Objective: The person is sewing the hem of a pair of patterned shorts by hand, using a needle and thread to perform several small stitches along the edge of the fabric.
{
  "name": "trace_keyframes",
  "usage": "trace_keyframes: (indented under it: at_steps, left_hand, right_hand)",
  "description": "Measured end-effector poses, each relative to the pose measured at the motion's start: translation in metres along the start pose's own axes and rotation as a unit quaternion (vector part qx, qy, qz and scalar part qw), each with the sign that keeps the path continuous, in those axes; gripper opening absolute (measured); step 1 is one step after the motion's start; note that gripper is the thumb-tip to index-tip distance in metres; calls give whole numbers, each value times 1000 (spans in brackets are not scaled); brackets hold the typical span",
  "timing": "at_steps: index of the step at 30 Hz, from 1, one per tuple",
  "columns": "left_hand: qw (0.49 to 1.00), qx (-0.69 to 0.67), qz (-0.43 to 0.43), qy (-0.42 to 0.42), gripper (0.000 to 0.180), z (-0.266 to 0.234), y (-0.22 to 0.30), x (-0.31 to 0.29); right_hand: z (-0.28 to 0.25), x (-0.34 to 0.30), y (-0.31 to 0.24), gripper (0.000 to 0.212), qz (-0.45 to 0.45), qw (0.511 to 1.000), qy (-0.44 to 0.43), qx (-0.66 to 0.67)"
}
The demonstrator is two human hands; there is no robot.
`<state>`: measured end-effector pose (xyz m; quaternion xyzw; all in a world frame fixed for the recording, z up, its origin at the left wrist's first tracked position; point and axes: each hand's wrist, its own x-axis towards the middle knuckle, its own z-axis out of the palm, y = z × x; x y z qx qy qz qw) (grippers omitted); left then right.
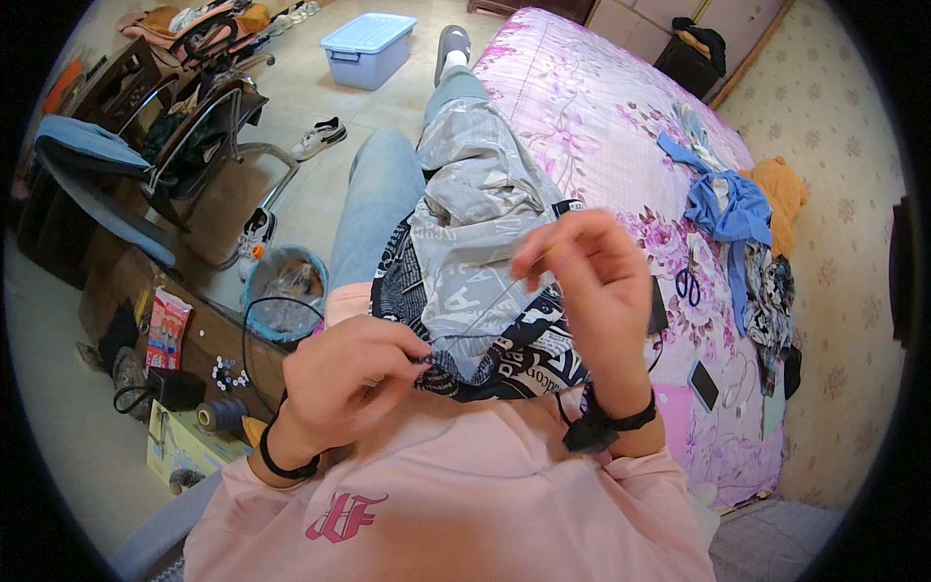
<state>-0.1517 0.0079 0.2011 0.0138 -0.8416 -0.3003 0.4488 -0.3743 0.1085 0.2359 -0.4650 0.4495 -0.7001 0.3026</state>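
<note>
A black-and-white printed garment [543, 364] with a pale grey inner side [475, 242] lies across my lap. My left hand [354, 373] is closed in a pinch on the garment's dark edge, at its near left. Raised over the garment's right part, my right hand [592, 267] has its fingertips pressed together on a thin dark thread [490, 312]. That thread slants from the cloth beside my left fingertips up to my right fingers. Whether a needle is between those fingers I cannot make out.
On the right, a flowered bed [592, 136] holds scissors [688, 286], a phone [703, 385] and blue clothing [732, 209]. A bin [283, 291], a spool [221, 414] on a wooden surface and a chair [208, 165] are at left. Farther off stands a lidded blue box [369, 53].
</note>
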Motion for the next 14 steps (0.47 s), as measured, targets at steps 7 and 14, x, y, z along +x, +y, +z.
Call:
trace_keyframes:
  at_steps: [7,14]
  left_hand:
    - [944,-226,-240,12,16,-2,3,-1]
    - [913,-283,-292,5,20,-4,6,1]
  right_hand:
    - [-95,6,10,6,-31,979,161,-123]
    - [-134,-3,31,7,3,967,214,-139]
